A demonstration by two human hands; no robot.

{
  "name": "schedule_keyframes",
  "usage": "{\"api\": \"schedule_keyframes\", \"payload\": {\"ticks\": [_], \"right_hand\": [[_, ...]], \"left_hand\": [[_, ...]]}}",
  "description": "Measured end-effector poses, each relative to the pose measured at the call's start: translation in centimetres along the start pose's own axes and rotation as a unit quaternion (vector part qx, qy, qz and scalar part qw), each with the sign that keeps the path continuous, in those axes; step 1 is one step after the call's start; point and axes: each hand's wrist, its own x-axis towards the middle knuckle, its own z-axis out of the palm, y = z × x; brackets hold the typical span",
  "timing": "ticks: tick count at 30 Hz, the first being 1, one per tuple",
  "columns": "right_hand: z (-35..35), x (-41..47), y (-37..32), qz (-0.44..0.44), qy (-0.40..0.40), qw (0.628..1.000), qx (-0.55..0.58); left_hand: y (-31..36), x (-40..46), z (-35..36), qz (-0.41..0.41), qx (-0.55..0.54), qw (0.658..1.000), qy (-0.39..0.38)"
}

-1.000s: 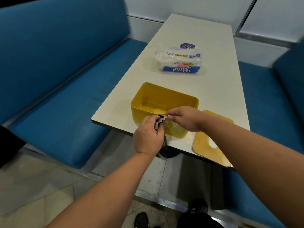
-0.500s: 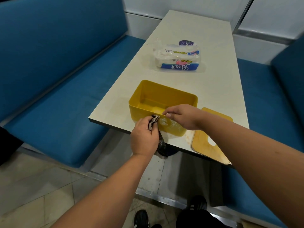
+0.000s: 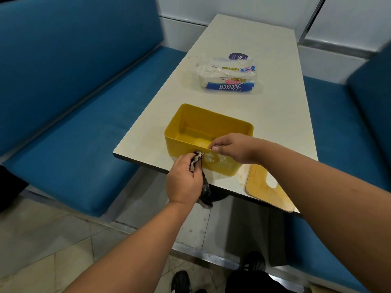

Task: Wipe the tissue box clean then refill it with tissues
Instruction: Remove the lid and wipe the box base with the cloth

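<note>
The open yellow tissue box (image 3: 208, 135), centre frame at the table's (image 3: 275, 106) near edge, looks light, rigid and slick, so the right hand (image 3: 234, 148) pinching its front rim steadies it while the left hand (image 3: 184, 181) grips a limp cloth (image 3: 197, 158) against its wall.

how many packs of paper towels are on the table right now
2: a clear blue-labelled Reach paper towel pack mid-table beyond the yellow plastic box, and a purple-labelled pack just behind it, mostly hidden.
</note>
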Motion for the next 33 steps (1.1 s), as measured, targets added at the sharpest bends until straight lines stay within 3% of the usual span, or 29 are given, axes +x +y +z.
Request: {"api": "schedule_keyframes", "payload": {"ticks": [2,8,12,16,20,27,33], "right_hand": [[-0.1,0.1,-0.1,0.004,-0.007,1.0,0.008],[-0.2,0.1,-0.2,0.001,-0.005,1.0,0.011],[-0.1,0.0,-0.2,0.002,-0.006,1.0,0.01],[-0.1,0.0,-0.2,-0.006,-0.002,1.0,0.016],[0.0,0.0,-0.2,0.001,-0.002,1.0,0.011],[0.1,0.0,-0.1,0.006,0.005,1.0,0.009],[0.1,-0.2,-0.2,0.004,0.003,1.0,0.003]], "left_hand": [[0.5,-0.1,0.2,0.01,-0.012,1.0,0.023],[1.0,-0.5,1.6,0.106,0.039,0.993,-0.045],[0.3,-0.1,1.1,0.051,0.019,0.999,0.001],[1.1,-0.4,1.7,0.114,0.038,0.992,-0.036],[0.3,-0.3,1.5,0.036,0.017,0.999,-0.01],[-0.8,-0.6,1.9,0.074,0.063,0.993,-0.07],[-0.9,-0.9,1.9,0.086,0.061,0.992,-0.07]]}}
